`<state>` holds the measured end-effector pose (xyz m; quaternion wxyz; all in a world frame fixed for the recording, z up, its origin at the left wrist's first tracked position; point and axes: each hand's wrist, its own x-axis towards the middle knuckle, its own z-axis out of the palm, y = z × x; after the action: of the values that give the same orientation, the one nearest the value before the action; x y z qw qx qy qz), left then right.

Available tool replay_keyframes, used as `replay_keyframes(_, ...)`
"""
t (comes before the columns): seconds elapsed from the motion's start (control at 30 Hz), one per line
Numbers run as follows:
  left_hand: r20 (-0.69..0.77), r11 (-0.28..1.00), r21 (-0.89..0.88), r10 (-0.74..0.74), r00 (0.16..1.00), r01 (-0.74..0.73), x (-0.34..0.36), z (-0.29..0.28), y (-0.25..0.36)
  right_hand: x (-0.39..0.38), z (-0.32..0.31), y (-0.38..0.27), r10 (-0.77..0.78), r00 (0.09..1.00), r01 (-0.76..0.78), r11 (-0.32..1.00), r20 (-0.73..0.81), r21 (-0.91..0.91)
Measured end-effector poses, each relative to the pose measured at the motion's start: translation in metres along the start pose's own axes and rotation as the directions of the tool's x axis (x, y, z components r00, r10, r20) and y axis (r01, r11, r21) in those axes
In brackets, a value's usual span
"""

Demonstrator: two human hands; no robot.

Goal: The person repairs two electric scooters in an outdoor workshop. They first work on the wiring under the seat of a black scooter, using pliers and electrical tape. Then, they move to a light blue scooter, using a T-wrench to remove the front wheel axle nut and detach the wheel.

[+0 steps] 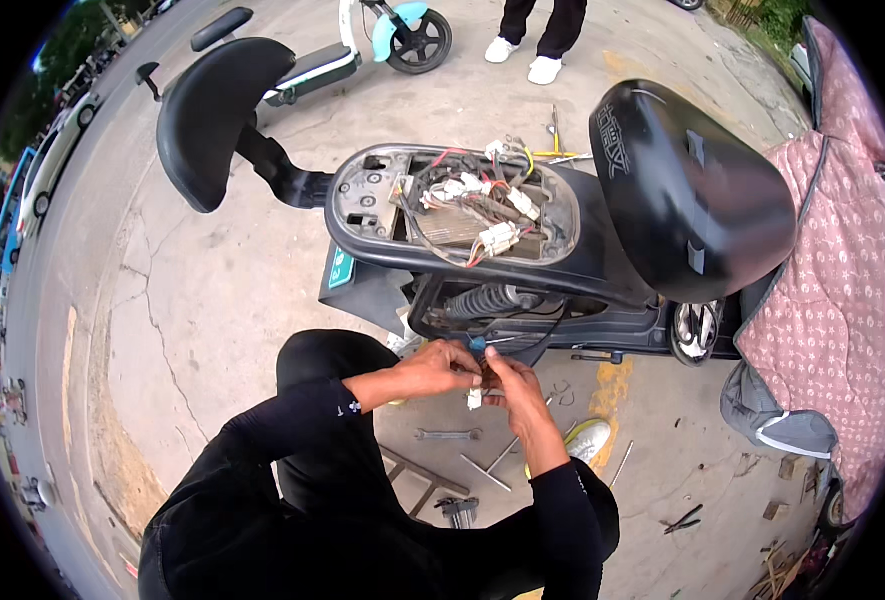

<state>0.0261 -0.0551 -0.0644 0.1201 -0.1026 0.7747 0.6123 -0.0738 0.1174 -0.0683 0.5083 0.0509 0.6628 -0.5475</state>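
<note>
My left hand point(443, 368) and my right hand point(515, 390) meet in front of the scooter's side, fingers pinched together. Between them a small white plug connector point(475, 399) shows below the fingertips; the fingers cover most of what joins it. Just above the hands is a small blue piece point(478, 343) with a thin shaft beside it, its kind unclear. Behind stands a black electric scooter point(623, 235) with its seat tipped up. In its open compartment, several white connectors point(500, 238) and coloured wires lie bundled.
On the ground near my legs lie a wrench point(448, 434), T-handle tools point(488, 472) and pliers point(683, 522). The raised seat point(698, 190) and a pink patterned cover point(848, 250) stand at right. A person's white shoes point(545, 70) and another scooter point(418, 40) are beyond.
</note>
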Motion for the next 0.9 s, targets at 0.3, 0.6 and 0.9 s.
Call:
replay_keyframes(0.3,0.05,0.987,0.158,-0.001,0.999,-0.006,-0.005,-0.002,0.029,-0.019,0.007,-0.007,0.055,0.998,-0.055,0.997,0.005,0.062)
replay_keyframes(0.6,0.015,0.986,0.15,0.075,0.997,-0.077,0.003,0.008,0.012,-0.023,0.011,-0.011,0.038,0.998,-0.037,0.999,-0.047,0.031)
replay_keyframes(0.9,-0.11,0.929,0.368,0.093,0.99,-0.046,0.003,0.018,0.013,-0.022,0.004,-0.008,-0.174,0.982,0.148,0.951,-0.076,-0.27)
